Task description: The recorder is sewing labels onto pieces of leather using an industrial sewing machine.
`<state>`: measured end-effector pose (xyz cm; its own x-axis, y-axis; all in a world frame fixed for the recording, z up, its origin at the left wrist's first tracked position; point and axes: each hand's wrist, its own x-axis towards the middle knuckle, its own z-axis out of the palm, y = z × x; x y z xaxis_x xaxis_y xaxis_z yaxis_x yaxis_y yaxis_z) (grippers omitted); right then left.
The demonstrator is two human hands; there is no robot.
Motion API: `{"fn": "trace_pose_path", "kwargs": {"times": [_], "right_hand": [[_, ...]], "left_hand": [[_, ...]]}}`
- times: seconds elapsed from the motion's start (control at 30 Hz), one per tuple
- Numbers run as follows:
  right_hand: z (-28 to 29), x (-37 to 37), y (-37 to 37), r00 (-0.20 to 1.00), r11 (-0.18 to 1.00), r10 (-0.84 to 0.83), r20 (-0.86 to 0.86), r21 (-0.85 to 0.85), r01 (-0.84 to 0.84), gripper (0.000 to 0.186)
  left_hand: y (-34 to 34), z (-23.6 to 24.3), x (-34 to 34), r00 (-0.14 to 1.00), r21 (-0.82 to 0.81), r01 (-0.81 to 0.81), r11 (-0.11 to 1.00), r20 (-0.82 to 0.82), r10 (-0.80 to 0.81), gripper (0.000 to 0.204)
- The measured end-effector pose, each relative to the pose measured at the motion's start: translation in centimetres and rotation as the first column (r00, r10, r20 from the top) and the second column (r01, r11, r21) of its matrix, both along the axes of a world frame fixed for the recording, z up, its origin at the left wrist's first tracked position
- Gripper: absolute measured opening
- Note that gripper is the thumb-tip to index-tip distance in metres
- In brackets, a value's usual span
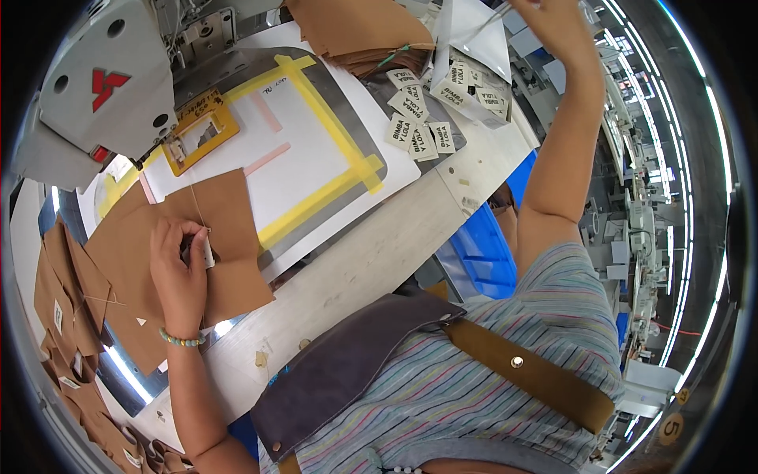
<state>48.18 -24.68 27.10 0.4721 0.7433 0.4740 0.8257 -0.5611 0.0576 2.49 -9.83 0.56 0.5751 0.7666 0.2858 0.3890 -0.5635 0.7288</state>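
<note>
My left hand (pixel 178 257) rests on a brown fabric piece (pixel 237 272) at the left of the table, its fingers curled and the fingertips drawn together. A small white label (pixel 209 252) shows right beside the thumb, and a loose thread (pixel 197 204) runs down the fabric to the fingertips. What the fingertips pinch is hidden. At the upper right edge, my right hand (pixel 549 14) is partly cut off and closed on a slim silver metal tool (pixel 491 22), whose kind I cannot make out. The tool's tip is over an open white box (pixel 496 49) with printed labels inside.
A sewing machine head (pixel 106 87) with a yellow-framed clamp (pixel 201 134) stands at upper left. Yellow tape (pixel 324 118) borders a white sheet. Printed labels (pixel 410 130) lie below a brown fabric stack (pixel 359 31). More brown pieces (pixel 71 284) hang at left; a blue bin (pixel 482 245) sits below.
</note>
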Motion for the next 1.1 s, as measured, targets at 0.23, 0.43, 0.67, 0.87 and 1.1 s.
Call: {"fn": "trace_pose_path", "kwargs": {"times": [0.23,0.43,0.67,0.87,1.1], "right_hand": [[-10.6,2.2,2.0,0.967,0.938,0.237,0.09,-0.278,-0.205,0.023],[-22.5,-1.2,5.1,0.89,0.814,0.454,-0.031,-0.392,-0.429,0.027],[-22.6,0.0,5.3,0.785,0.787,0.608,0.118,-0.221,-0.576,0.022],[-17.3,-12.7,5.5,0.318,0.689,0.641,-0.698,0.341,-0.64,0.023],[-22.6,-19.0,8.4,0.377,0.508,0.531,-0.759,-0.071,-0.858,0.028]], "left_hand": [[0.2,-0.2,-0.5,1.0,-0.007,-0.004,1.0,-0.02,0.004,0.005],[0.2,-0.1,-0.4,1.0,0.009,0.005,1.0,-0.01,-0.005,0.003],[0.0,0.1,0.0,1.0,0.039,-0.003,0.999,0.005,0.003,0.003],[-1.5,0.3,2.1,0.998,-0.069,-0.055,0.996,0.031,0.057,0.003],[-1.7,0.2,4.5,0.998,-0.02,-0.056,0.998,0.004,0.056,0.003]]}}
